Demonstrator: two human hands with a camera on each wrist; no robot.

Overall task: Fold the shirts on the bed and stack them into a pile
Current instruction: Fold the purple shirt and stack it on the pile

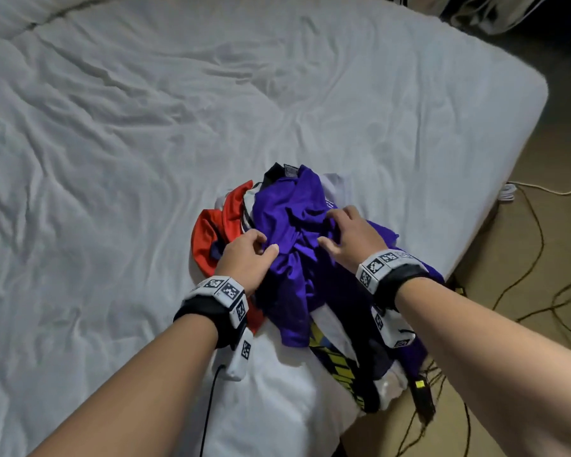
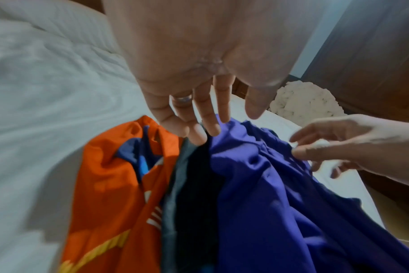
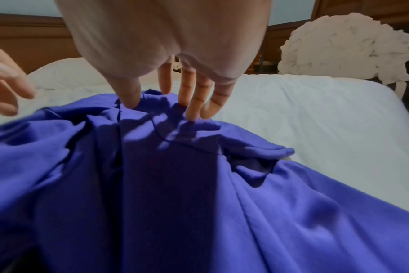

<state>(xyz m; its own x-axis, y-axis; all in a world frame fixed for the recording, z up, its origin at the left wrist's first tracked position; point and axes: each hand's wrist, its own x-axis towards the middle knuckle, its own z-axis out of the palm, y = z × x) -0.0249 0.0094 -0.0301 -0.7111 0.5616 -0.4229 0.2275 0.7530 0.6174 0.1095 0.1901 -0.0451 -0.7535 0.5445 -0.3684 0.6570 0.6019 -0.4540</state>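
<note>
Fingers [image 3: 194,109] of both hands rest atop purple shirt [image 1: 287,219].

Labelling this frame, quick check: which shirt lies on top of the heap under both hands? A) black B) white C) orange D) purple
D: the purple shirt lies crumpled on top of the heap, with the left hand and right hand both on it; the orange shirt sits off to the left side.

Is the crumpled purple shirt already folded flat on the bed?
No. In the head view the crumpled purple shirt lies bunched on top of the clothes heap, with the left hand and right hand on it.
</note>
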